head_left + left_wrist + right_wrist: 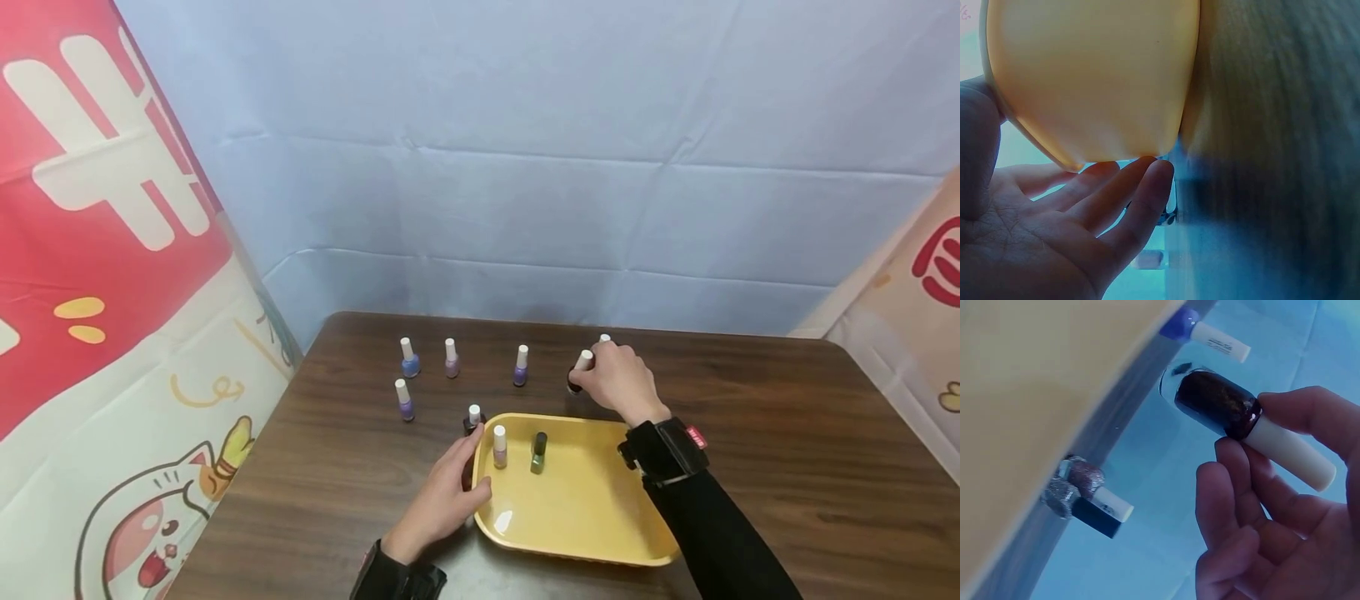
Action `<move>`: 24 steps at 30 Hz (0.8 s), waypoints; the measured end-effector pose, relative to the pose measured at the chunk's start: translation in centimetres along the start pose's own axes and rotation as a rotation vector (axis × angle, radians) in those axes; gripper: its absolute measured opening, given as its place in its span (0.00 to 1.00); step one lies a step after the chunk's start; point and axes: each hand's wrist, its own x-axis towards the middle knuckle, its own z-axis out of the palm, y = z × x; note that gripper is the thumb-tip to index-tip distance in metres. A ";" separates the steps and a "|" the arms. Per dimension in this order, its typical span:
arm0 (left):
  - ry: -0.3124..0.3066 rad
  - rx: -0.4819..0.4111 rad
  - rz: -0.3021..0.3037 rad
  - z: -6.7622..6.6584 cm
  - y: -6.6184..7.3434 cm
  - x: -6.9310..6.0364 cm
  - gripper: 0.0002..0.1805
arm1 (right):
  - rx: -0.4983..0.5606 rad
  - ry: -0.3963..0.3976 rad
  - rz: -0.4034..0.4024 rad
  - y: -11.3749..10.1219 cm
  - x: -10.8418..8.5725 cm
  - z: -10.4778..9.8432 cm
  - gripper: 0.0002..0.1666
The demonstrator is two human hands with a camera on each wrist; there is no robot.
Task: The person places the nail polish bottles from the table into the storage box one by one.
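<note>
My right hand [618, 379] pinches a dark nail polish bottle [1216, 403] by the base of its white cap, thumb on one side and fingers on the other. The bottle tilts beyond the far edge of a yellow tray [592, 500]. At the tray's left end my left hand [442, 500] grips the rim, its thumb over the edge and its fingers against the outer wall. Inside the tray stand a pale pink polish bottle [500, 450] with a white cap and a green polish bottle [537, 457] with a black cap.
Blue [410, 364], lilac [452, 363] and purple [521, 371] polish bottles stand behind the tray. Another purple bottle [405, 404] is at left, and a dark one [473, 418] is beside my left fingers. Glittery bottles [1088, 478] show in the right wrist view.
</note>
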 end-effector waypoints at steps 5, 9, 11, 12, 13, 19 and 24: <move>0.001 -0.004 0.001 0.0 0.0 0.2 0.41 | 0.000 0.014 -0.023 -0.5 -0.6 -0.6 0.10; -0.001 -0.001 0.004 0.1 -0.1 0.2 0.41 | 0.001 0.025 -0.041 -0.7 -1.2 -0.8 0.10; -0.001 -0.006 0.005 0.1 -0.1 0.3 0.41 | 0.002 0.032 -0.055 -0.7 -1.4 -0.9 0.10; -0.001 -0.010 0.007 0.1 -0.1 0.3 0.41 | 0.002 0.038 -0.062 -0.8 -1.6 -0.9 0.10; -0.002 -0.014 0.007 0.1 -0.1 0.3 0.41 | 0.000 0.043 -0.068 -0.8 -1.7 -0.9 0.10; -0.004 -0.017 0.003 0.1 -0.2 0.2 0.41 | -0.010 0.068 -0.106 -1.0 -2.8 -1.0 0.11; 0.002 -0.015 0.010 0.0 -0.4 0.1 0.41 | -0.011 0.075 -0.108 -1.1 -3.4 -0.9 0.10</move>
